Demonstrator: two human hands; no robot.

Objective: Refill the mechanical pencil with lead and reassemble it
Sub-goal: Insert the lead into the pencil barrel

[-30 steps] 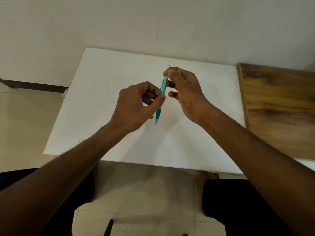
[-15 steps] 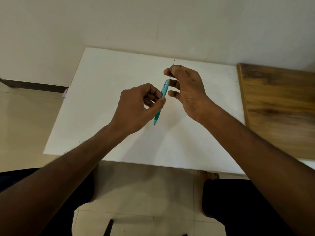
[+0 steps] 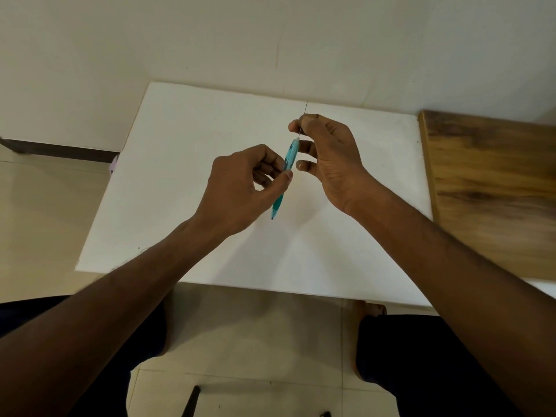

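Here the pencil (image 3: 285,173) is held above the desk (image 3: 186,164), tip near, open end far, long axis near to far. The lead (image 3: 302,118) lies in line with that axis, just beyond the open end. Right hand (image 3: 329,155) fingers pinch the lead; left hand (image 3: 240,191) fingers grip the barrel.

Both forearms bare to the frame edge; no sleeves, watch, rings or bands visible. Left hand (image 3: 240,188) and right hand (image 3: 331,158) bare, nails short. Dark shorts (image 3: 421,356) over both thighs, plain, no markings. Knees bare. One bare foot (image 3: 371,308) partly visible.
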